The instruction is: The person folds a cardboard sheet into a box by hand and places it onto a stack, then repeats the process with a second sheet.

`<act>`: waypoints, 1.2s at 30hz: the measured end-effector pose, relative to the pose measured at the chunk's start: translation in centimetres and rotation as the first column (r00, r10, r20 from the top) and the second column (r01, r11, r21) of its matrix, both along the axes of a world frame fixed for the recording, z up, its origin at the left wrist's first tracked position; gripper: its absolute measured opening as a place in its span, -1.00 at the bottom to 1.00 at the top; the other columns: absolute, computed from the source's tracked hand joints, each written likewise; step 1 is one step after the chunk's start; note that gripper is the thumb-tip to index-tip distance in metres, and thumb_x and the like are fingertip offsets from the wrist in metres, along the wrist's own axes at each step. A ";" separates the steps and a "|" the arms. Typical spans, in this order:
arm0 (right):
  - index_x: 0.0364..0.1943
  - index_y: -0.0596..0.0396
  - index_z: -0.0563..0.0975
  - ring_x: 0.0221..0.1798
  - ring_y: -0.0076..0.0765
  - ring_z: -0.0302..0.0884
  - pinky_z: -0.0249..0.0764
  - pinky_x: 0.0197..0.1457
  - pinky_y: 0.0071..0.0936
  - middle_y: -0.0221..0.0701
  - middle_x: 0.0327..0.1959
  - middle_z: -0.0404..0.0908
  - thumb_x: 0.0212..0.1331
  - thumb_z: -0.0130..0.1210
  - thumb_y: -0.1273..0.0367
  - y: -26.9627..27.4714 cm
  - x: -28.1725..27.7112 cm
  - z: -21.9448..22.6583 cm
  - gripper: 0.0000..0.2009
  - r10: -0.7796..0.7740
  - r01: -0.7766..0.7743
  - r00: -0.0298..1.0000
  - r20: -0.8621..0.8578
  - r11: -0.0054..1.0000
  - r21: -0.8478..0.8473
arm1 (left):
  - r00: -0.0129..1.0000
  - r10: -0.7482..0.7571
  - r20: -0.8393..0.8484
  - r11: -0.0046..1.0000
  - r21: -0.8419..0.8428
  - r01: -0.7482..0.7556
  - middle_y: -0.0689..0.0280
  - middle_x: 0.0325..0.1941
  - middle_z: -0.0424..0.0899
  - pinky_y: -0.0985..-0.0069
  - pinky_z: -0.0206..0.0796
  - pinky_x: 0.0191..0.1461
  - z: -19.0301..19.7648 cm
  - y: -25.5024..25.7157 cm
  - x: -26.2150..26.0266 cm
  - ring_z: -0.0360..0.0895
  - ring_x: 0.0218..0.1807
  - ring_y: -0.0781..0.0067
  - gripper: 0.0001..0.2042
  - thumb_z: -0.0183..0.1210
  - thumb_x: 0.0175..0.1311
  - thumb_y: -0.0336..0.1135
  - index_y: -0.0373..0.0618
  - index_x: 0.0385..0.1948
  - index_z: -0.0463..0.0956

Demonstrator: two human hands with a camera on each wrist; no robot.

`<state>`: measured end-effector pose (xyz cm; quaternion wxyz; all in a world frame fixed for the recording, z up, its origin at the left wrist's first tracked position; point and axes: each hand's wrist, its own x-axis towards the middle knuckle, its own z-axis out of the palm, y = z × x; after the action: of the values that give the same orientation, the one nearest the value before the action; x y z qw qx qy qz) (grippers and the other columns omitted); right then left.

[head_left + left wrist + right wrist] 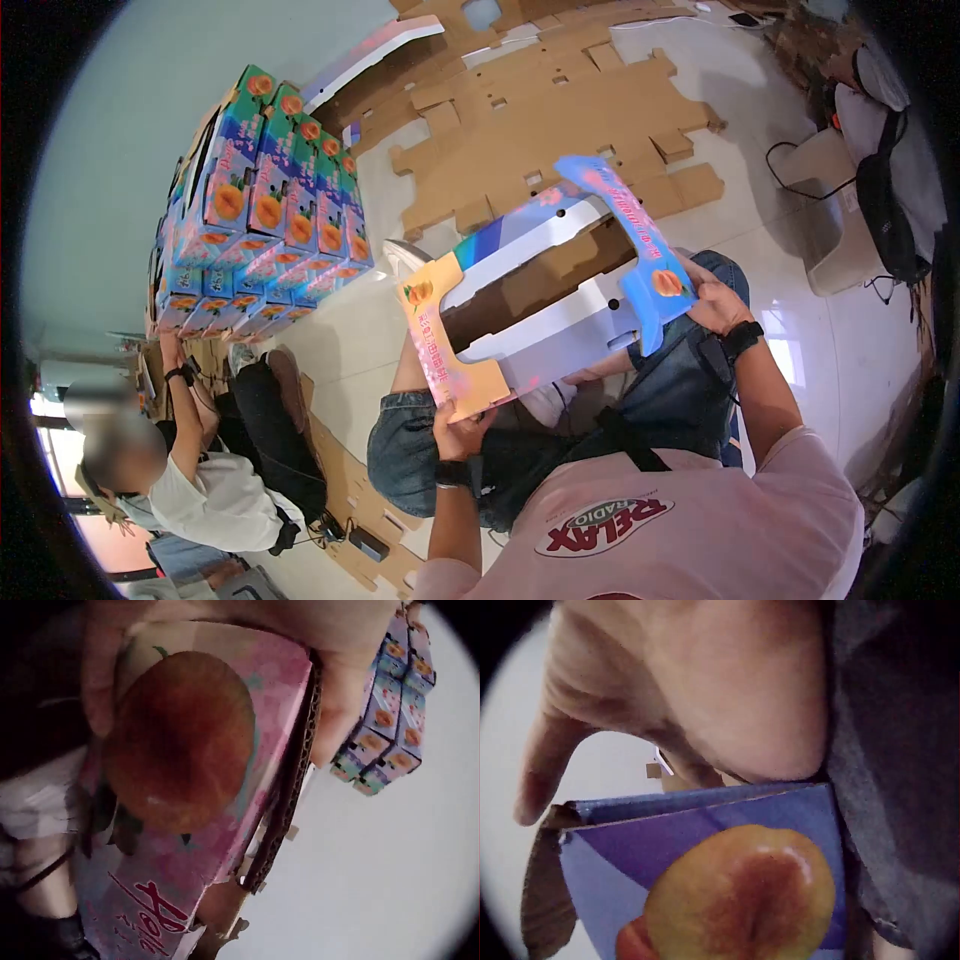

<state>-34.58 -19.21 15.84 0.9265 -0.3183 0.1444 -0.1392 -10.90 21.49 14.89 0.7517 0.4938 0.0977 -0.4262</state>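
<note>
Above the person's lap is a printed cardboard fruit box [545, 300], tilted, with a long opening in its top and brown cardboard inside. One end is yellow-orange, the other blue, both printed with fruit. The left hand [460, 435] grips the near corner of the yellow end; in the left wrist view its fingers and thumb straddle the panel's edge [289, 787]. At the blue end, the right hand [715, 300] holds the outer corner. Its palm lies at the top edge of the blue panel [600, 862] in the right wrist view, some fingers hidden behind it.
Matching fruit boxes [270, 215] stand stacked at the left, by the wall. Flattened brown cardboard [560, 110] covers the floor ahead. Another person [220, 490] sits at the lower left, a hand near the stack. A pale plastic stool [830, 220] and black bag [895, 210] are at the right.
</note>
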 end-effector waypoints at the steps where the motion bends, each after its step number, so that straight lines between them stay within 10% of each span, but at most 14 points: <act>1: 0.40 0.21 0.06 0.42 -0.29 0.16 0.05 0.47 -0.37 -0.25 0.39 0.20 -0.19 0.31 0.30 0.1 0.2 0.4 -0.04 -0.002 0.002 1.000 -0.006 1.000 0.004 | 1.000 -0.027 -0.010 0.999 -0.024 0.027 0.25 0.01 0.57 0.01 0.27 0.17 -0.5 0.2 0.0 0.52 0.03 0.23 -0.45 0.10 0.13 0.06 -0.01 0.13 0.32; 13: 0.41 0.23 0.03 0.44 -0.30 0.11 -0.07 0.50 -0.41 -0.27 0.39 0.20 -0.40 0.35 0.40 0.8 1.1 1.6 0.08 0.088 -0.152 0.975 -0.203 0.934 -0.325 | 1.000 -0.026 0.004 0.998 0.048 0.026 0.23 0.29 0.37 -0.04 0.10 0.32 -0.4 0.2 -0.4 0.32 0.29 0.14 -0.34 0.08 0.15 0.11 0.02 0.26 0.19; 21: 0.28 0.18 0.26 0.29 -0.25 0.33 0.22 0.37 -0.29 -0.30 0.25 0.42 0.35 -0.13 0.07 0.9 1.6 -1.2 -0.44 -0.320 0.321 0.943 -0.088 0.947 -0.002 | 1.000 -0.016 -0.023 1.000 0.009 0.016 0.24 0.20 0.45 0.01 0.23 0.23 -1.7 0.6 -0.3 0.39 0.22 0.17 -0.38 0.12 0.12 0.08 0.04 0.22 0.25; 25: 0.20 0.05 0.35 0.27 -0.23 0.36 0.27 0.32 -0.31 -0.31 0.19 0.47 0.37 -0.38 -0.13 -0.6 1.3 -2.2 -0.38 -0.422 0.445 0.896 -0.141 0.855 0.268 | 0.998 0.026 -0.061 0.995 -0.095 -0.032 0.19 0.12 0.52 0.03 0.27 0.22 -2.3 0.6 -0.6 0.46 0.16 0.13 -0.39 0.08 0.15 0.11 -0.05 0.17 0.31; 29: 0.20 0.05 0.35 0.26 -0.26 0.37 0.28 0.30 -0.36 -0.35 0.19 0.47 0.38 -0.38 -0.13 -1.1 0.9 -3.5 -0.39 -0.403 0.426 0.904 -0.140 0.869 0.253 | 0.999 0.019 -0.040 0.997 -0.072 -0.022 0.20 0.09 0.54 0.00 0.24 0.24 -1.5 0.2 -0.8 0.47 0.13 0.16 -0.38 0.08 0.14 0.13 -0.08 0.16 0.32; 36: 0.19 0.07 0.37 0.30 -0.11 0.31 0.16 0.38 -0.09 -0.32 0.24 0.43 0.24 -0.08 -0.05 -2.0 -0.2 -7.0 -0.42 -0.222 0.090 0.896 0.386 0.939 0.331 | 0.999 0.041 -0.001 0.979 -0.201 -0.040 0.18 0.10 0.54 -0.05 0.22 0.25 -1.1 0.0 -1.5 0.46 0.15 0.10 -0.38 0.14 0.10 0.07 -0.09 0.17 0.32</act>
<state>-34.79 -21.18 8.85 0.9593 -0.1214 -0.0119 -0.2545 -12.44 21.45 13.75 0.8063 0.4141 0.0630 -0.4176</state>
